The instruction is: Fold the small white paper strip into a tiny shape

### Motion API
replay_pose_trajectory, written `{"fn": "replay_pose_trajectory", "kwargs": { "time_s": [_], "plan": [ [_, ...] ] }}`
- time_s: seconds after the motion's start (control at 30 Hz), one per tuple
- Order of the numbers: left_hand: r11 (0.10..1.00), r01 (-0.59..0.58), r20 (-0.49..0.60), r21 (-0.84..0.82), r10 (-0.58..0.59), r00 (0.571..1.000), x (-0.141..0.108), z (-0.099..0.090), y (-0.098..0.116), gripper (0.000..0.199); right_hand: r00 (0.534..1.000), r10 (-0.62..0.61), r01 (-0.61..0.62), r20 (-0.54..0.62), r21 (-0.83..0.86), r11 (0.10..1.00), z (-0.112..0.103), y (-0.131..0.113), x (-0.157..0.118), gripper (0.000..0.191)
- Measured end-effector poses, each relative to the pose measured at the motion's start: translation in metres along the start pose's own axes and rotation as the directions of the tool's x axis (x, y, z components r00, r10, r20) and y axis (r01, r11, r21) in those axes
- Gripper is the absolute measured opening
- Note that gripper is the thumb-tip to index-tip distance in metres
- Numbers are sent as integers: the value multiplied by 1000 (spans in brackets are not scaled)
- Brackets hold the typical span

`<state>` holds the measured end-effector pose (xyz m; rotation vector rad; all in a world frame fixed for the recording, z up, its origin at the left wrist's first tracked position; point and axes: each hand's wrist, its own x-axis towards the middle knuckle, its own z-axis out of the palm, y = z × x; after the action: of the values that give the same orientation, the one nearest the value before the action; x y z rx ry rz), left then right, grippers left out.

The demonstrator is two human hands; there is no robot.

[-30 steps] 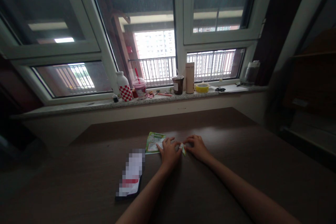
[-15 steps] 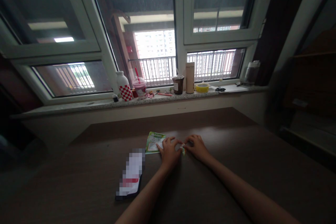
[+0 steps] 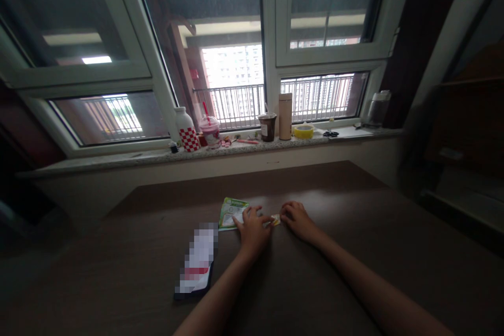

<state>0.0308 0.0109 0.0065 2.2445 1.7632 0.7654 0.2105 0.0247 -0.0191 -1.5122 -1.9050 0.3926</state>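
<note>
Between my hands a small yellow-and-white piece (image 3: 276,219) lies low over the brown table (image 3: 315,189). My left hand (image 3: 254,228) grips its left end between thumb and finger, while the other fingers spread toward a green-and-white packet (image 3: 228,215) lying flat. My right hand (image 3: 296,219) is just right of the piece, its fingers curled together; whether anything is between the fingertips is hidden. Left of my left forearm lies a dark phone-like object (image 3: 197,262) with a blurred pale surface.
Along the granite windowsill (image 3: 236,149) stand a checkered bottle (image 3: 187,131), a pink drink cup (image 3: 210,131), a brown cup (image 3: 267,127), a beige flask (image 3: 285,116), yellow tape (image 3: 303,132), black scissors (image 3: 330,134) and a clear jug (image 3: 378,109).
My right hand has moved slightly right, away from my left hand. The small piece now lies more sideways and shows more yellow. The packet and phone-like object have not moved.
</note>
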Motion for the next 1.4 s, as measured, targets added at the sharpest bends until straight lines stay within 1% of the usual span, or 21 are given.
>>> {"fn": "replay_pose_trajectory", "kwargs": {
  "time_s": [0.1,0.2,0.27,0.37,0.53,0.73,0.87,0.97,1.1,1.23,1.4],
  "plan": [
    [1000,17,20,0,-17,1000,2,0,-2,21,996,-86,86,20,9,996,-6,5,-1,39],
    [1000,18,27,-1,-18,999,3,0,-1,26,989,-142,142,51,-4,990,-8,7,-1,36],
    [1000,15,7,-5,-15,1000,3,0,-1,26,984,-167,168,66,-16,986,-9,8,0,31],
    [1000,10,-31,-15,-10,999,2,-1,0,23,982,-181,185,59,-51,982,-10,9,0,25],
    [1000,11,-46,-9,-11,999,0,0,1,13,968,-245,251,56,-136,958,-13,8,-1,12],
    [1000,-28,-45,6,29,999,-2,-2,1,14,935,-354,352,25,-192,916,-13,-2,-5,10],
    [999,-28,-41,38,30,999,-2,-3,0,7,910,-414,412,28,-180,893,-14,-7,-7,10],
    [999,-25,-33,45,26,999,-1,-4,-1,7,909,-415,415,32,-157,896,-16,-8,-8,12],
    [1000,-17,1,19,17,1000,1,-5,-3,9,928,-373,373,24,-114,921,-16,-8,-7,16],
    [999,-17,17,29,16,1000,2,-7,-3,12,949,-315,315,9,-93,945,-16,-8,-5,20],
    [996,-48,4,77,48,999,2,-8,-2,10,942,-323,333,90,-120,935,-18,-9,-5,19]
  ]
}}
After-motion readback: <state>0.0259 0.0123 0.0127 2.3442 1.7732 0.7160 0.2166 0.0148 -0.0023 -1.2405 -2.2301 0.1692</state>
